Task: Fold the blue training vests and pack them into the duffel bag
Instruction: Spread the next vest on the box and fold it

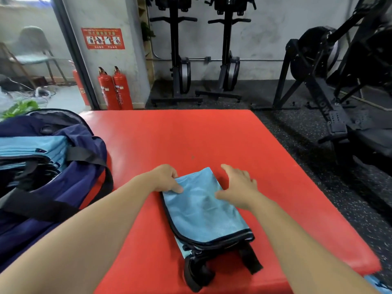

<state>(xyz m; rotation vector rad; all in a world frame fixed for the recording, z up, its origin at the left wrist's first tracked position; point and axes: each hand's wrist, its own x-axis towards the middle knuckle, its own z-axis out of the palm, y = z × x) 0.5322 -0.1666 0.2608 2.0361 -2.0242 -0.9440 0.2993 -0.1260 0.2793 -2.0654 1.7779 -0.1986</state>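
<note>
A folded light-blue training vest (201, 211) with black trim lies on the red mat (191, 136), its black straps trailing toward me. My left hand (165, 179) pinches the vest's far left corner, thumb on top. At the vest's far right edge my right hand (238, 186) hovers with spread fingers, its thumb touching the fabric. The navy duffel bag (70, 187) stands open at the left, with several folded blue vests (31, 146) stacked inside.
Two red fire extinguishers (115, 90) stand by the wall behind the mat. Black rowing machines (182, 60) and an exercise bike frame (322, 88) stand on the dark speckled floor to the back and right. Another blue piece of fabric (379, 285) shows at the bottom right corner.
</note>
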